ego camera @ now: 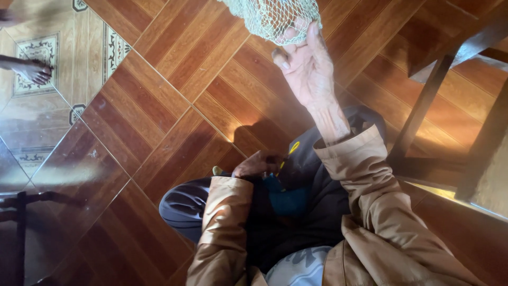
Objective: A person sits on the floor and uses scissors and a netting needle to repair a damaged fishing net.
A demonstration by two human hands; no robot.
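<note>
My right hand (307,69) is raised toward the top of the view, fingers closed on the lower edge of a pale green knotted net (272,16) that hangs down from above. My left hand (257,163) rests low on my lap, curled around something small; a yellow tool (292,148) and a blue object (286,198) show beside it, partly hidden by the hand and my tan sleeve (225,222). What exactly the left hand holds is in shadow.
Wood-pattern tiled floor (174,85) spreads beneath me. A dark wooden table or stool frame (423,106) stands at the right. Another person's bare foot (32,69) rests on patterned tiles at the far left. A dark chair part (21,212) is at lower left.
</note>
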